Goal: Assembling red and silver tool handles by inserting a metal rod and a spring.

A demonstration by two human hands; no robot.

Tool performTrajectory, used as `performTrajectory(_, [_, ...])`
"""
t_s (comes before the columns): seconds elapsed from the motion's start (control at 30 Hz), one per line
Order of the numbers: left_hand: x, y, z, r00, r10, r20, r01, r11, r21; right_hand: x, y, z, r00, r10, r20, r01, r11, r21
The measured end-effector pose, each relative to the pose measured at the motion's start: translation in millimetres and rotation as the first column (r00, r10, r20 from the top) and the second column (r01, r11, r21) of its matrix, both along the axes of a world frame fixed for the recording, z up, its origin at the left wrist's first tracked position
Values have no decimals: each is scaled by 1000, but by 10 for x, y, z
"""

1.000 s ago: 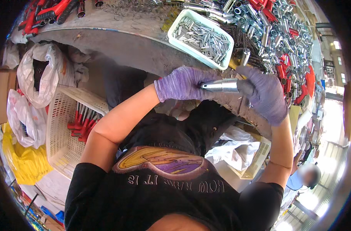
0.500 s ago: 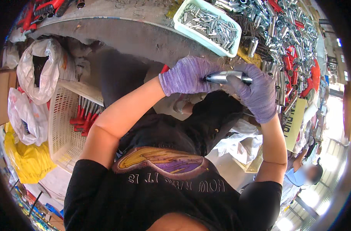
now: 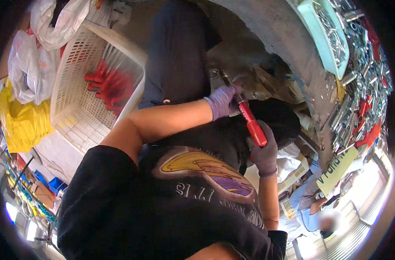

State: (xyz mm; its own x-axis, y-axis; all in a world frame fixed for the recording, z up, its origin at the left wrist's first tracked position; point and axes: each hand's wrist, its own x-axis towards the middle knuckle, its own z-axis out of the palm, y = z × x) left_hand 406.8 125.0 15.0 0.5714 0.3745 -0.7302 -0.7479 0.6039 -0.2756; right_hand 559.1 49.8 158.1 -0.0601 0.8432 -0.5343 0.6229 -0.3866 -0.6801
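A red-handled tool [image 3: 249, 120] with a dark metal shaft is held between my two hands, slanting from upper left to lower right. My left hand [image 3: 225, 102], in a purple knit glove, is closed around its middle, where red grip meets metal. My right hand [image 3: 265, 151], gloved too, wraps the lower end of the red grip; another bit of red shows under its fingers. The tool's metal end points up and away, too blurred to make out its kind.
A white plastic basket [image 3: 67, 93] at left holds several red-handled tools [image 3: 107, 82]. White sacks [image 3: 30, 71] and a yellow bag [image 3: 26, 123] lie beyond it. A bench [image 3: 288, 39] at right bears a pale tray [image 3: 336, 65] of metal pins and heaped metal sleeves [image 3: 362, 86]. A co-worker [image 3: 309, 208] is at lower right.
The metal cylinder my hands held is gone from them; they now hold the red-handled tool, lower down. My view has turned left, so the basket sits nearer the middle and the bench farther right.
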Motion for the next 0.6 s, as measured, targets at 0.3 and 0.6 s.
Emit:
performTrajectory(0.3, [-73,-146,-255,667,-550,-503,671,737,83,-392,305,-577,883,250,397,-282,959,23])
performTrajectory(0.6, [40,-212,-680,670,-384,-635,655,708,263,-474,545,-817,766,346,541,-330,935,-131])
